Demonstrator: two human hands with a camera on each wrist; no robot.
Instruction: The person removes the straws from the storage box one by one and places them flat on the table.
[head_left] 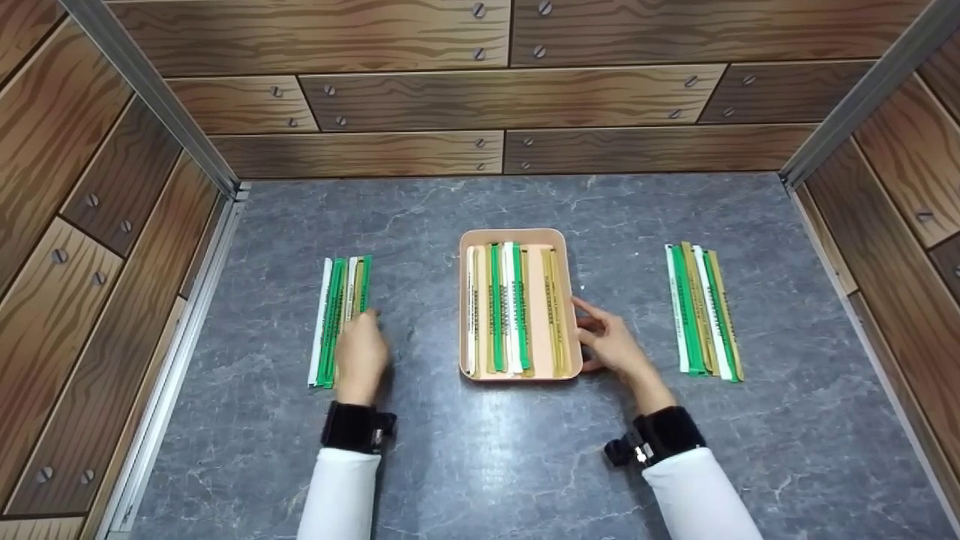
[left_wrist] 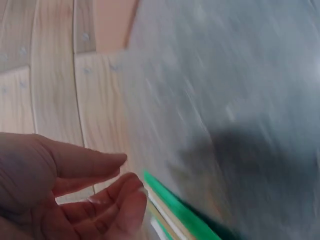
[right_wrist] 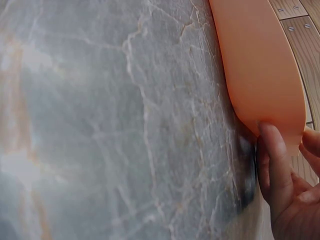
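Observation:
In the head view, my left hand (head_left: 363,352) is over the left row of long, slim printed packets (head_left: 320,330), coloured white, green and gold. Its fingers are loosely bent in the left wrist view, with a gap between thumb and fingertips, beside a green packet (left_wrist: 175,202). Nothing shows in that gap. My right hand (head_left: 616,346) touches the outer right side of a shallow peach tray (head_left: 517,236). The right wrist view shows the thumb (right_wrist: 274,145) straight against the tray's wall (right_wrist: 260,65). More such packets (head_left: 495,307) lie lengthwise inside the tray.
A second row of white, green and gold packets (head_left: 701,311) lies to the right on the grey marbled table (head_left: 480,450). Wood-patterned panels (head_left: 495,97) enclose the table at the back and both sides, with metal strips (head_left: 172,352) at the corners and left edge.

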